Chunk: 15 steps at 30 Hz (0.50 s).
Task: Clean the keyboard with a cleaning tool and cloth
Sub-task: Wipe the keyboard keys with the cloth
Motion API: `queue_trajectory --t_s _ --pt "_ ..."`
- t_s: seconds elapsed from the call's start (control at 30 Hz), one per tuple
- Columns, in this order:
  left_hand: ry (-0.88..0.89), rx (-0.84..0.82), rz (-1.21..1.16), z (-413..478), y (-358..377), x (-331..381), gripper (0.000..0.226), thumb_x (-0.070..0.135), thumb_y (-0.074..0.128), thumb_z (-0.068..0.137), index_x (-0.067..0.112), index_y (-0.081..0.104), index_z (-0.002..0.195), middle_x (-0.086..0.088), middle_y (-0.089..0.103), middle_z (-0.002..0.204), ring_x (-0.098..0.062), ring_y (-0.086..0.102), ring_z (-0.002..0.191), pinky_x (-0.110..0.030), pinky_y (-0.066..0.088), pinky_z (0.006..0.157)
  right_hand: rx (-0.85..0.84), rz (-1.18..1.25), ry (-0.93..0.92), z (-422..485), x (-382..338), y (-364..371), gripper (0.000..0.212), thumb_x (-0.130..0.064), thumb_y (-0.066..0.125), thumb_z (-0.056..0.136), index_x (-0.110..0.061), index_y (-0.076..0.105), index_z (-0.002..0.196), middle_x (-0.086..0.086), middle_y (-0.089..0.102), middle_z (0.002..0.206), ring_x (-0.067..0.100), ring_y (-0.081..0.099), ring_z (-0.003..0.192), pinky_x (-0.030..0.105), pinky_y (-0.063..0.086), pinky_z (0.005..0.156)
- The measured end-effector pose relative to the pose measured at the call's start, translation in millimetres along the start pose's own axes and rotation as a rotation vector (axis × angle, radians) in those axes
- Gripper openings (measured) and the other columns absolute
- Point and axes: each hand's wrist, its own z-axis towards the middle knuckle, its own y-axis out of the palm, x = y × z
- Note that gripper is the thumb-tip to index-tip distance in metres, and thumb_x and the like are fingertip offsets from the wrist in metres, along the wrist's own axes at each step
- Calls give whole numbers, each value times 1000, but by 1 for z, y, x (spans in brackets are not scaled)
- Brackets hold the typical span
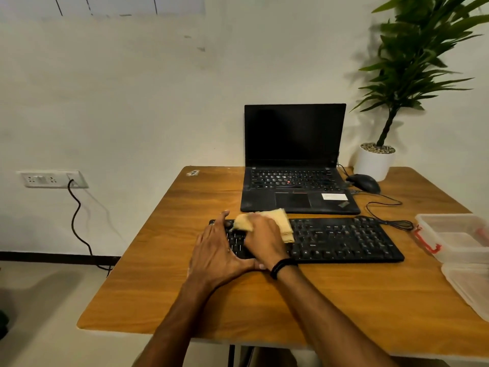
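**A:** While you're scrubbing like that, what is worrying you?

**B:** I'm bunching the cloth (280, 221) under my right hand (262, 241), fingers curled over it, and pressing it onto the keyboard (344, 239). If I'm bearing down too hard, I'm risking snagging a keycap, or shoving the board into the laptop (296, 192) just beyond my knuckles.

**A:** And the other hand?

**B:** My left hand (219, 250) is lying flat, fingers (221, 221) spread wide over the left end, gripping nothing, just bracing. If it's slipping, the board is skating across the table (185, 287).

**A:** Where's the cloth sitting?

**B:** It's poking out beyond my right fingertips and to their right, over the top rows; most keys are stretching away to the right of both hands
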Motion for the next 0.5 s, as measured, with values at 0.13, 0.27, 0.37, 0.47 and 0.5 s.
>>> queue_trajectory --t_s 0.13,0.27,0.37,0.47,0.5 --pt "-30 -23 -12 2 -2 -3 145 93 73 45 30 7 157 2 49 145 -18 46 134 -38 35 115 -289 -7 -213 -8 9 -9 55 -1 55 85 -24 61 134 5 64 131 27 58 117 28 51 92" --pt "-76 -30 -5 1 -4 4 149 99 69 39 32 9 157 8 45 146 -15 41 136 -38 35 116 -107 -173 -88 1 46 -27 53 -2 55 87 -25 61 134 3 64 132 22 57 120 29 48 99" --pt "-59 -28 8 1 -2 3 148 100 67 38 28 12 155 6 47 144 -16 43 134 -38 36 116 -127 -113 -130 -10 29 -18 60 4 52 85 -18 55 140 6 55 143 25 48 132 31 38 111" --pt "-51 -28 -5 2 -2 0 143 95 70 41 26 15 154 4 51 139 -17 47 130 -37 38 112 -343 16 -261 -24 21 -19 54 -2 59 86 -23 60 136 1 56 143 17 47 134 27 40 110" --pt "-52 -30 -5 1 -2 -1 144 97 70 40 27 15 153 5 50 140 -17 47 131 -37 38 112 -357 16 -262 -23 27 -25 52 -4 62 87 -26 61 134 -4 56 142 14 48 133 27 41 109"
